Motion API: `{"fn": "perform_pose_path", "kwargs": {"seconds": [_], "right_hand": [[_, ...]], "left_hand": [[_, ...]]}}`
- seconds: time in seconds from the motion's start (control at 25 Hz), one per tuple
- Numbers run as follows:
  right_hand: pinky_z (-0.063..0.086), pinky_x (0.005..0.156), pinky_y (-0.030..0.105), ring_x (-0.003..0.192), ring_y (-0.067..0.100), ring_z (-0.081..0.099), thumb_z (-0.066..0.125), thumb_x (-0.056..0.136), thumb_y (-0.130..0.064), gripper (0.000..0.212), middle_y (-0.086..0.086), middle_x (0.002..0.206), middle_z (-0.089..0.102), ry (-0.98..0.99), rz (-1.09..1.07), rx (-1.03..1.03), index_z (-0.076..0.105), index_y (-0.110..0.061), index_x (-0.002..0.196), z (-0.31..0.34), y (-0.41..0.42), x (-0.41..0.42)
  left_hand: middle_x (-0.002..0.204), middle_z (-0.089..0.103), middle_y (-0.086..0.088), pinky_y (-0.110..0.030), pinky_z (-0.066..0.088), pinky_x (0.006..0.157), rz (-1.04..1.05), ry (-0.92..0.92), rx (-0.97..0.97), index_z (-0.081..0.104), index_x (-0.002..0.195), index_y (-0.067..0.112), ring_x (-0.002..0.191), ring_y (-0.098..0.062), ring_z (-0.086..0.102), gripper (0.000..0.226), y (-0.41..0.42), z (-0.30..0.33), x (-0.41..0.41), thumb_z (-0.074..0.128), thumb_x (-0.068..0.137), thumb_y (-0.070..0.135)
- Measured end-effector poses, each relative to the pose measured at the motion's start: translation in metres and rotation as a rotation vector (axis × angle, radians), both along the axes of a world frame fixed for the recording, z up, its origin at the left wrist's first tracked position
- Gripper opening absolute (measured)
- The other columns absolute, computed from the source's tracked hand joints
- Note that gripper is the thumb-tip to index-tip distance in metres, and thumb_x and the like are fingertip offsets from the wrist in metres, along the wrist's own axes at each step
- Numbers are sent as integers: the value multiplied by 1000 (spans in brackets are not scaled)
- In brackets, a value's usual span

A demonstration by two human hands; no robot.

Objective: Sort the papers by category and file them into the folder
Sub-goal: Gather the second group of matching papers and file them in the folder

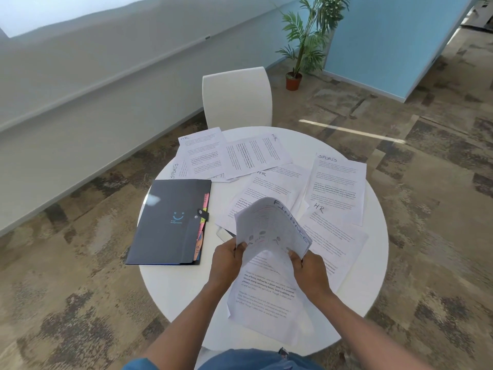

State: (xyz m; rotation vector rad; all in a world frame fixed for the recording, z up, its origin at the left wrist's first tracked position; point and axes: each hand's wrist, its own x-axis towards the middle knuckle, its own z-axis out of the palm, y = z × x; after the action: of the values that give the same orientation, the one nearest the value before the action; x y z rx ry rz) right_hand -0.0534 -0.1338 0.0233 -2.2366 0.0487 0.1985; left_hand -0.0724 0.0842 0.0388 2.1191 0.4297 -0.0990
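A curled sheet marked FINANCE (272,225) is lifted above the round white table (173,289). My left hand (226,259) grips its left edge and my right hand (309,271) grips its right edge. A dark folder (170,220) with coloured tabs lies shut on the table's left side, snapped closed. Several printed sheets are spread over the table: ones marked HR (205,153) at the back, a SPORTS sheet (336,185) at the right, another HR sheet (333,236) below it. One more printed sheet (264,300) lies under my hands.
A white chair (237,97) stands behind the table. A potted plant (306,44) is on the floor at the back right. A small white and dark object (224,233), partly hidden by paper, lies beside the folder. Patterned carpet surrounds the table.
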Motion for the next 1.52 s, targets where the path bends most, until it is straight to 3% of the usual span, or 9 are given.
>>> {"fn": "perform_pose_path", "kwargs": {"seconds": [0.24, 0.44, 0.6, 0.68, 0.8, 0.96, 1.08, 1.24, 1.52], "right_hand": [[56, 82, 24, 96, 11, 65, 55, 100, -24, 26, -6, 107, 67, -27, 59, 155, 63, -12, 122, 28, 29, 10], [45, 72, 8, 101, 10, 62, 56, 100, -25, 32, -11, 110, 64, 94, 117, 127, 60, -16, 130, 47, 48, 36], [50, 92, 29, 110, 13, 62, 64, 95, -28, 35, -8, 119, 68, 218, 119, 146, 62, -22, 129, 41, 55, 51], [49, 99, 37, 114, 15, 62, 65, 93, -29, 36, -11, 119, 67, 296, 143, 127, 63, -25, 129, 38, 57, 53], [47, 95, 34, 109, 15, 62, 63, 95, -22, 36, -6, 118, 67, 323, 61, 120, 62, -19, 130, 34, 61, 50], [49, 89, 34, 102, 20, 64, 63, 95, -19, 32, 2, 121, 69, 360, -74, 117, 63, -16, 128, 24, 62, 45], [47, 86, 32, 100, 21, 64, 63, 96, -17, 32, 0, 116, 69, 389, -144, 128, 64, -15, 127, 19, 66, 38], [46, 86, 32, 100, 23, 64, 63, 95, -15, 32, 3, 115, 70, 389, -227, 158, 64, -14, 127, 16, 70, 31], [46, 86, 31, 99, 24, 64, 64, 95, -14, 32, 5, 115, 69, 410, -271, 150, 64, -10, 127, 14, 73, 21]], "left_hand": [[92, 72, 1, -31, 54, 62, -3, -10, 7, 66, 95, 21, 81, -22, 67, 18, 37, 5, 6, 49, 101, 18], [92, 77, 7, -44, 61, 76, -21, 22, -78, 71, 104, 21, 84, -15, 73, 21, 82, 6, 16, 50, 100, 25], [99, 78, 5, -44, 61, 84, -71, 136, -297, 70, 107, 24, 90, -16, 75, 19, 105, 14, 26, 53, 101, 19], [100, 77, 6, -31, 62, 73, -129, 243, -366, 68, 110, 23, 81, -8, 74, 17, 112, 19, 27, 54, 101, 19], [91, 73, 5, -30, 59, 60, -50, 293, -216, 64, 113, 22, 63, -6, 68, 19, 123, 4, 29, 52, 99, 19], [100, 66, -4, -45, 56, 84, 89, 252, 243, 62, 103, 24, 87, -26, 61, 21, 145, -23, 33, 47, 89, 20], [130, 52, -6, -45, 43, 96, 12, 358, 493, 45, 137, 19, 116, -30, 50, 50, 155, -36, 34, 57, 91, 36], [152, 32, -8, -56, 41, 100, -38, 484, 588, 32, 144, 18, 133, -39, 35, 75, 159, -59, 36, 57, 85, 58], [159, 16, -17, -59, 45, 100, -72, 529, 497, 18, 150, 12, 140, -55, 20, 73, 162, -71, 36, 49, 95, 48]]}}
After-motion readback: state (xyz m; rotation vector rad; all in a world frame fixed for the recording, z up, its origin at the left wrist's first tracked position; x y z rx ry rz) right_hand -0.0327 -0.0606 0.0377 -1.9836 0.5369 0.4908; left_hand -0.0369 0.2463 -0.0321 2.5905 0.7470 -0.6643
